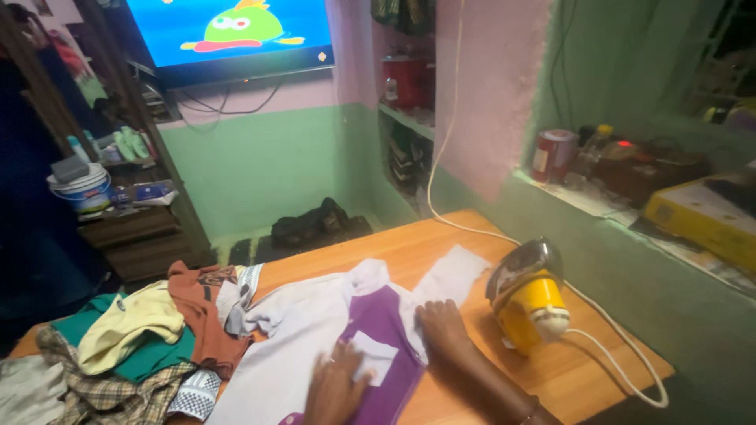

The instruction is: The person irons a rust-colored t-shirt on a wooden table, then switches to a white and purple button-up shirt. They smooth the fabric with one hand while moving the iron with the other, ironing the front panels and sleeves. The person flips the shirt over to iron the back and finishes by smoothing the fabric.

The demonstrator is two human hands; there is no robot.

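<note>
Head view, step: I judge I am smoothing the white and purple shirt [315, 330] flat on the desk [441, 244], pressing not yet begun.
Left grip [335, 386]: apart, palm flat on the purple panel.
Right grip [441, 327]: apart, fingers spread on the shirt's edge, forearm angled in from lower right.
Next move: I judge it calls for reaching the yellow iron [528, 295], upright just beside my right hand.
Nearby: clothes pile [142, 338] at left.
</note>
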